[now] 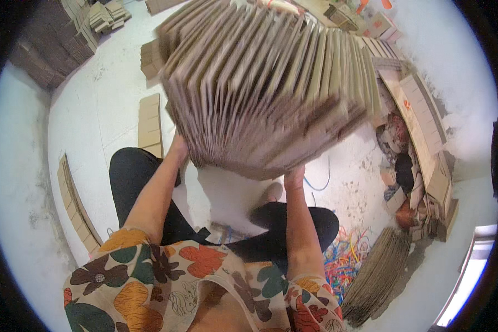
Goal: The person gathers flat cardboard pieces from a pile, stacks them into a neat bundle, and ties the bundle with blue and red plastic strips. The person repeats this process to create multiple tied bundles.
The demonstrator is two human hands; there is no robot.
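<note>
A large bundle of flattened cardboard sheets (pixel 249 94) fills the upper middle of the head view, raised off the floor in front of me. Its sheets fan apart along the top and press tightly together at the near lower edge. My left hand (pixel 179 148) grips the bundle's lower left side. At the lower right, my right hand (pixel 294 177) holds the underside. Most fingers of both hands are hidden by the cardboard. The bundle looks slightly blurred and tilted, its right end spreading wider.
Cardboard stacks (pixel 52 47) stand at the far left. Flat cardboard pieces lie on the floor, one (pixel 149 124) by my left knee, another strip (pixel 77 205) further left. Tangled coloured strips (pixel 346 257) and a straw broom (pixel 379 276) lie at right, below piled cardboard (pixel 426 116) along the wall.
</note>
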